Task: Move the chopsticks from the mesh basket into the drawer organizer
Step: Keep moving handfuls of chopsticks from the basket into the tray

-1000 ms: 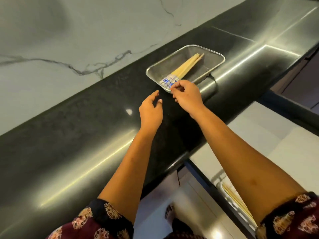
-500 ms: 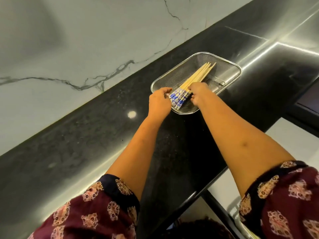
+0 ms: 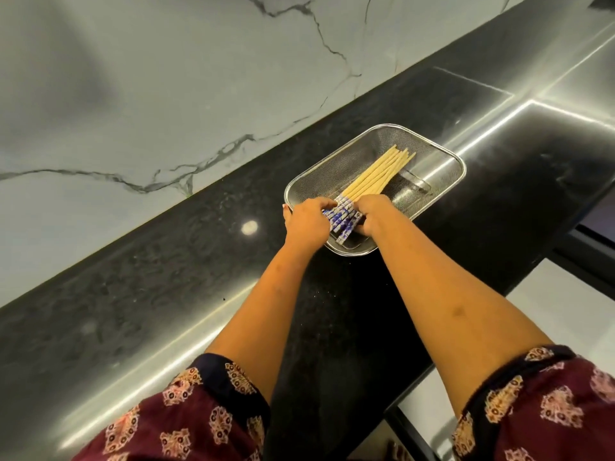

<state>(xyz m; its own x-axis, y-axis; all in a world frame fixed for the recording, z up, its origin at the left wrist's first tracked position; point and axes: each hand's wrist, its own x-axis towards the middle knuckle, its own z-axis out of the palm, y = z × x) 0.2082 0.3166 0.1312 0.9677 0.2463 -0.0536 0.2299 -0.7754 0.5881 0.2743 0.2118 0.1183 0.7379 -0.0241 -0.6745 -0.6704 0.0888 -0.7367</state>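
Note:
A steel mesh basket (image 3: 442, 161) sits on the black counter (image 3: 166, 261). Inside it lies a bundle of several pale wooden chopsticks (image 3: 376, 173) with blue-and-white patterned ends pointing toward me. My left hand (image 3: 307, 224) presses against the left side of the patterned ends, fingers curled over them. My right hand (image 3: 374, 214) closes on the same ends from the right. Both hands squeeze the bundle together at the near end of the basket. The drawer organizer is out of view.
A white marble wall (image 3: 166, 94) rises behind the counter. The counter's front edge runs diagonally at lower right, with pale floor (image 3: 549, 311) and a dark drawer edge (image 3: 585, 247) below it.
Both hands reached from the counter into the basket. They have closed in on the patterned ends of the chopsticks from either side. The camera has moved closer over the counter.

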